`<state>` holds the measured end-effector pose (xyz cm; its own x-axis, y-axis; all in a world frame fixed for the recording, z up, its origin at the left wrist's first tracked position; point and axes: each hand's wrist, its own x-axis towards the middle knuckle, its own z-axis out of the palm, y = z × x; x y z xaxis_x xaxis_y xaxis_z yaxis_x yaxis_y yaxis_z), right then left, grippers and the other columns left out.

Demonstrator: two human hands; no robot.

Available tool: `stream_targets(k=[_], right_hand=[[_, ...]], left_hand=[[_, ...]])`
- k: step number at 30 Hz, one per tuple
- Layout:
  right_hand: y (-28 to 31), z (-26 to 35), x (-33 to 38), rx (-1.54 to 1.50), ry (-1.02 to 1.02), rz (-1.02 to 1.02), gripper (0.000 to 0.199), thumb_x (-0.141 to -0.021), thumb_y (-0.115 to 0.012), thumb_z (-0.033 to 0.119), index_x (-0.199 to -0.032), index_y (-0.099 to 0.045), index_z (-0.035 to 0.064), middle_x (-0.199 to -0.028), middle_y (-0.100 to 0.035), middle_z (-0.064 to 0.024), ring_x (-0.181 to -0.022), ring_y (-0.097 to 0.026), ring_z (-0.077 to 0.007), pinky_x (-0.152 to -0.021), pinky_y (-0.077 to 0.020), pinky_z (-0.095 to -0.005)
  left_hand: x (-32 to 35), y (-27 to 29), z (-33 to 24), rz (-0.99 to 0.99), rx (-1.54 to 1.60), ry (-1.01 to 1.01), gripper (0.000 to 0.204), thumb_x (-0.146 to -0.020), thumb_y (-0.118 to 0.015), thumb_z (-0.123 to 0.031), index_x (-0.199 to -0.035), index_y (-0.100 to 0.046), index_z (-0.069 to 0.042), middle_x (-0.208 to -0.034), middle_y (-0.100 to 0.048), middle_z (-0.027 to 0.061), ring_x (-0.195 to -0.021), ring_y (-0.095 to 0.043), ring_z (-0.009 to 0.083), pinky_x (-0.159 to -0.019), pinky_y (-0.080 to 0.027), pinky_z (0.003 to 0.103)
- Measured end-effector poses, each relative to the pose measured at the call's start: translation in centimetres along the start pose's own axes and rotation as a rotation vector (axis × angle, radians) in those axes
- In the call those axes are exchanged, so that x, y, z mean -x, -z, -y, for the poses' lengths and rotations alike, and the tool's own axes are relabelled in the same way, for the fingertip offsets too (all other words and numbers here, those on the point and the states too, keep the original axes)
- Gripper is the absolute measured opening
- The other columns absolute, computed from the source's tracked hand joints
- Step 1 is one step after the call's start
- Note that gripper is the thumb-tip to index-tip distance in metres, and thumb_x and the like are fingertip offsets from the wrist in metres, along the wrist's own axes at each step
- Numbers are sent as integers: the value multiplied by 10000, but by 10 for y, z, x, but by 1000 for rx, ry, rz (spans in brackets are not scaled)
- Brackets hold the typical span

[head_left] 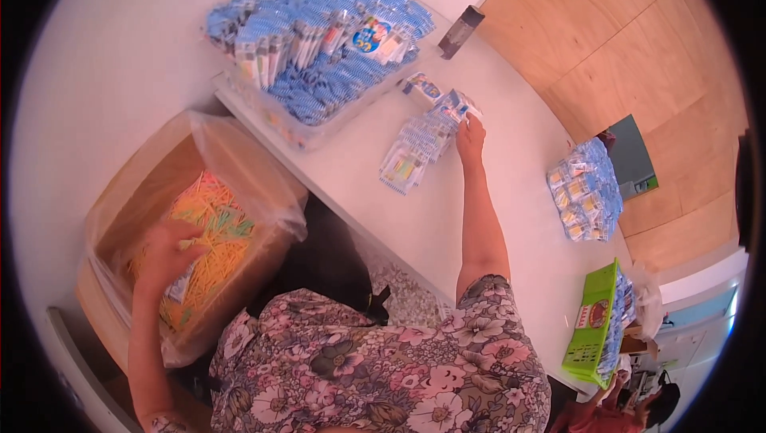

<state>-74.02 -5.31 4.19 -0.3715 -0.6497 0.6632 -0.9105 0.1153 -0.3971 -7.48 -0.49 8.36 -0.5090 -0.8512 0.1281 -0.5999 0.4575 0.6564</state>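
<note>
My left hand [170,251] is inside a plastic-lined cardboard box, fingers apart, just above a heap of thin yellow, orange, pink and green sticks [209,237]. A small pale packet [177,285] lies on the sticks beneath it. Over the white table [351,185] reaches my right arm, and my right hand [471,139] has its fingers closed on the edge of a small blue-and-clear packet [456,106]. That packet is at the far end of a spread of similar packets [411,154] lying flat and overlapping. Close by them rests a small white-and-blue packet [423,88].
A clear plastic tub [307,136] heaped with blue packets stands at the back left. Beyond my right hand is a dark block-shaped object [461,31]. Bundled packets [586,189] and a green basket [592,329] sit at right. Another person [618,413] is at lower right.
</note>
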Motion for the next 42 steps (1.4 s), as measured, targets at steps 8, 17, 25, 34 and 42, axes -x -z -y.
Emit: stream_targets(k=[8,17,25,34,42], right_hand=[[-7,53,-15,61,-243,412,315,-788,-614,259,-991,-637,19,-818,-655,-152,-759,-635,-217,-685,-479,-331],[21,91,-7,-798,-198,610,62,-850,-589,91,-824,-579,35,-714,-545,27,-652,-486,-60,-585,-396,-219],[41,119,26,-915,-192,832,85,-894,-563,125,-894,-562,40,-799,-536,39,-723,-474,-24,-625,-388,-193],[45,137,73,-1028,-207,774,927,-606,-824,70,-1357,-281,55,-1304,-433,-107,-1168,-474,-196,-999,-384,-331],[65,161,70,-597,11,917,918,-559,-858,126,-1336,-374,74,-1150,-573,-111,-1080,-544,-173,-942,-420,-319]], left_hand=[[-163,-149,-133,22,-132,-457,683,-690,-735,-301,-1238,-458,-2,-1228,-482,164,-1131,-421,340,-927,-343,432],[-227,-218,-158,182,-37,-93,959,-669,-751,-300,-1394,-204,9,-1343,-381,193,-1297,-288,346,-999,-199,453],[-234,-212,-156,236,948,-23,1134,-544,-778,28,-1441,-94,-82,-1267,-430,114,-1168,-439,190,-973,-383,283],[-214,-236,-150,233,846,-296,1031,-619,-765,3,-1400,-99,-83,-1304,-335,108,-1208,-389,210,-1027,-334,342],[-208,-232,-148,236,689,-378,1109,-630,-800,-43,-1431,-34,-83,-1315,-335,145,-1243,-365,242,-1055,-293,361]])
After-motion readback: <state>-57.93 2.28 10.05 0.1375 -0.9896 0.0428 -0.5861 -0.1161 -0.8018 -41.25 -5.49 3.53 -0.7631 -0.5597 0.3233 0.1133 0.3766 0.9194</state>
